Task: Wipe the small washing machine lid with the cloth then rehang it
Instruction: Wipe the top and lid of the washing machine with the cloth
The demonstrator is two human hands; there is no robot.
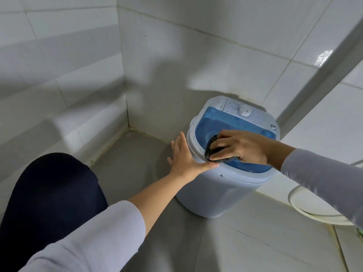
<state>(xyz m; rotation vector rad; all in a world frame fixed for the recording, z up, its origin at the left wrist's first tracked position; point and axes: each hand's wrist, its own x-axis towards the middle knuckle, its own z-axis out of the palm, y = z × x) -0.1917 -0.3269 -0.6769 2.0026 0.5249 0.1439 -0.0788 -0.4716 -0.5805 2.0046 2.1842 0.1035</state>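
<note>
My right hand (241, 147) was clamped on the dark cloth (211, 148), pressing it to the blue lid (231, 122); my left hand (186, 156), fingers spread, steadied the washing machine (212, 193) on the floor. Wiping was underway; next, I judged, strokes toward the far edge.

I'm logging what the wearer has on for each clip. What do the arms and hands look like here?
Both arms wear long, pale grey-white sleeves, pushed up short of the wrists. The left hand and right hand are bare: no gloves, and no rings, watch or bracelets that I can see.
</note>
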